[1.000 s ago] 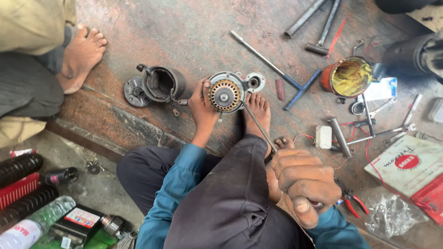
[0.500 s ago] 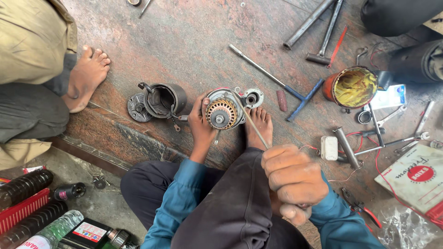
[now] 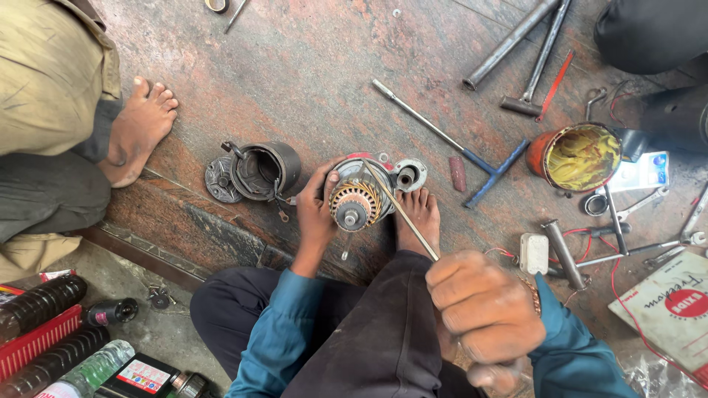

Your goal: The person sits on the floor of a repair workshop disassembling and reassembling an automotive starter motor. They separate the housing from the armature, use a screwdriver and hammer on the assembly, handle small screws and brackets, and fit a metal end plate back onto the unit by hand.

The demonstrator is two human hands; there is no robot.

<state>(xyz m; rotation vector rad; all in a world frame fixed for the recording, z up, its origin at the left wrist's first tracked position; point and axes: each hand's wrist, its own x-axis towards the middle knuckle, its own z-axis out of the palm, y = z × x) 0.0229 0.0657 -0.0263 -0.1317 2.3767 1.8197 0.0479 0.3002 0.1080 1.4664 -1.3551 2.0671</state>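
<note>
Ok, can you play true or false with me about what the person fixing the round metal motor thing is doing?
1. The left hand grips the motor armature. True.
2. The right hand holds a hammer. False: it holds a thin metal rod that reaches to the armature.
3. The person's bare foot rests right beside the armature. True.
4. The grease tin is blue and empty. False: it is orange-red with yellowish grease inside.
5. A dark motor housing lies on the floor left of the armature. True.
</note>
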